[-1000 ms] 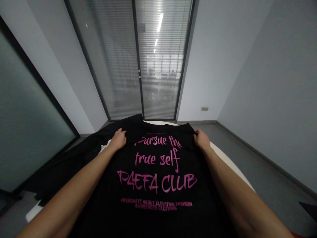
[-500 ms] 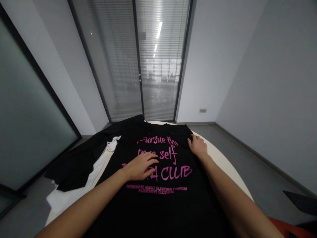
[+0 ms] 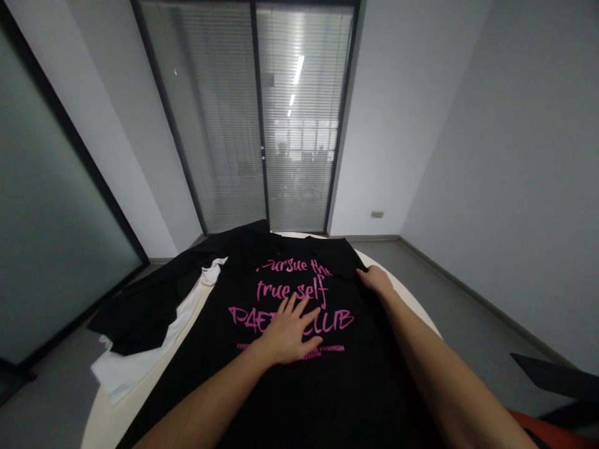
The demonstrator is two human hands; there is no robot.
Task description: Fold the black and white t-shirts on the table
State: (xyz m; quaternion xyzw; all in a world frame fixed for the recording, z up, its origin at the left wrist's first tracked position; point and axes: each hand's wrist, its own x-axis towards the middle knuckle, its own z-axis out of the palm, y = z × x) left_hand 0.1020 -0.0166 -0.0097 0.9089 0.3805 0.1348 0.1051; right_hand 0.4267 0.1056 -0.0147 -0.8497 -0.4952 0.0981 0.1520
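Note:
A black T-shirt (image 3: 281, 399) with pink lettering lies spread over the round table, its neck end away from me. My left hand (image 3: 292, 330) rests palm down on the print, fingers spread, covering part of the words. At the shirt's right edge, near the sleeve, my right hand (image 3: 375, 279) has its fingers closed on the black cloth. That sleeve side looks folded inward over the end of the top line of lettering.
Left of the shirt lie other black garments (image 3: 145, 312) and a white garment (image 3: 135, 371) partly under them. The pale table rim (image 3: 414, 302) shows at the right. Beyond stands a glass partition with blinds (image 3: 215, 125). A dark object (image 3: 552, 377) is at the lower right.
My left hand has slid right and toward me, its fingers spreading on the print. My right hand has moved slightly toward me along the edge, its fingers closing on the cloth.

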